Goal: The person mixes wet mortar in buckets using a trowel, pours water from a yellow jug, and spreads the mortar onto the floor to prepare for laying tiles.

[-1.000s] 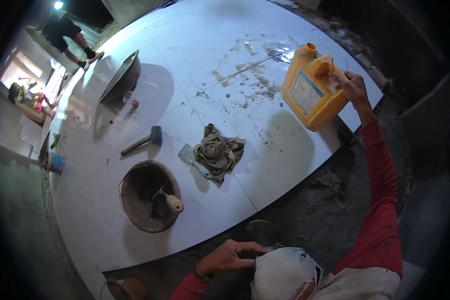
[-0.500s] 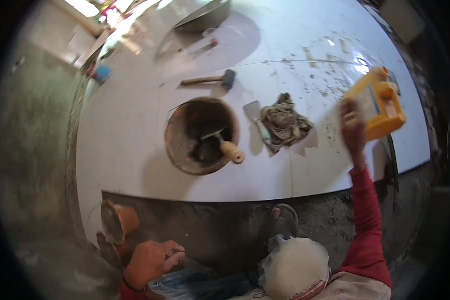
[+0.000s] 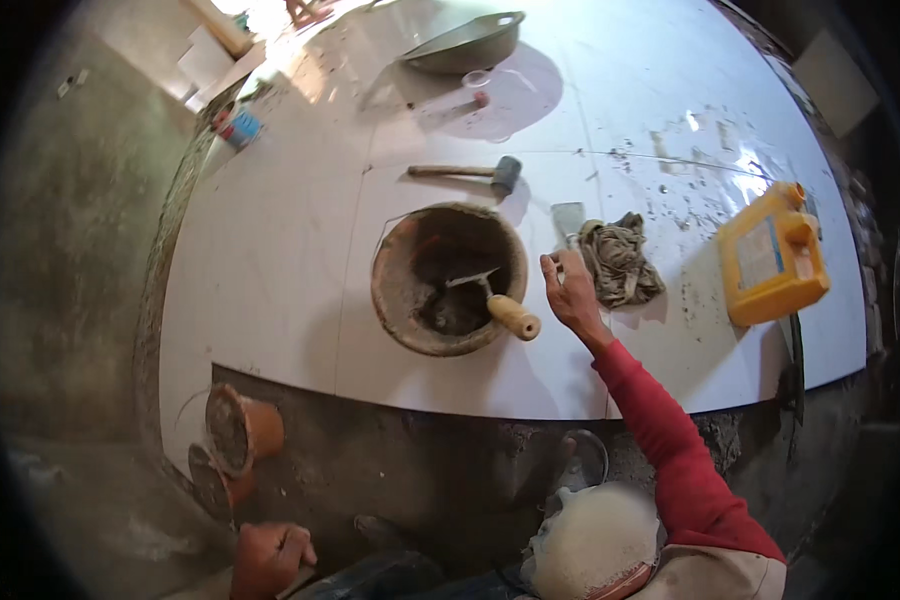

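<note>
My right hand (image 3: 574, 300) reaches over the tiles with its fingers closed round the handle of a scraper (image 3: 568, 217), whose flat blade shows beyond the fingertips. Most of the handle is hidden under the hand. A crumpled grey-brown rag (image 3: 622, 262) lies just to its right. To its left stands a bucket (image 3: 395, 310) with dark wet mortar, a wooden-handled trowel (image 3: 513, 316) resting inside against the rim. Low at the left, my left hand (image 3: 270, 560) is curled into a fist; whatever it may hold is hidden.
A yellow jug (image 3: 755, 255) stands at the right. Beyond the bucket lie a mallet (image 3: 505, 176) and a metal basin (image 3: 465, 48). A blue can (image 3: 238, 127) is far left. Small orange buckets (image 3: 262, 428) sit below the tile edge. A round container of pale powder (image 3: 595, 540) is near me.
My right hand has let go of the yellow jug and moved left onto the scraper, which has shifted slightly. My left hand has dropped lower. The whole view has shifted.
</note>
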Tool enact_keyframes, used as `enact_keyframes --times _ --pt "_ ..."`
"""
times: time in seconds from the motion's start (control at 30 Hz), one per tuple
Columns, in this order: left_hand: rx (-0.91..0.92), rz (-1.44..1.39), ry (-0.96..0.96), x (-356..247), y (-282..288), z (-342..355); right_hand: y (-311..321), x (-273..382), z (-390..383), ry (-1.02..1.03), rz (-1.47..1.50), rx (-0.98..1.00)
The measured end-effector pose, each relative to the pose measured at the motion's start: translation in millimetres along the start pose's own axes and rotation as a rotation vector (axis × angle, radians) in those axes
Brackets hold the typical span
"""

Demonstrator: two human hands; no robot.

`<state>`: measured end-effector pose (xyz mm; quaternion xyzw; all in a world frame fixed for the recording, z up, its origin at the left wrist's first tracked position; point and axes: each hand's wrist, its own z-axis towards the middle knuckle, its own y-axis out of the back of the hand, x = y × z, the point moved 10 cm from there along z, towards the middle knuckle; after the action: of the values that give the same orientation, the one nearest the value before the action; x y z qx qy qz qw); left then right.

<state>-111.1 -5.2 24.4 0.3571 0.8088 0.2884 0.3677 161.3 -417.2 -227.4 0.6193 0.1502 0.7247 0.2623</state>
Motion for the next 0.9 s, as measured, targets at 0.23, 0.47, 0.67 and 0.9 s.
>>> enact_keyframes --times 0.23,0.47,0.67,0.9 --pt "0.012 0.169 -0.283 -27 -5 -6 11 84 -18 -0.447 0.021 0.436" --pt "0.053 -0.058 -0.090 82 19 -2 -69 185 -30 0.536 -0.901 0.930" --pt "-0.355 -0.508 0.017 280 42 -16 -66 208 -14 0.442 -1.179 0.852" --pt "-1.106 -1.154 0.217 505 52 -23 -73 345 -42 0.257 -0.803 0.769"
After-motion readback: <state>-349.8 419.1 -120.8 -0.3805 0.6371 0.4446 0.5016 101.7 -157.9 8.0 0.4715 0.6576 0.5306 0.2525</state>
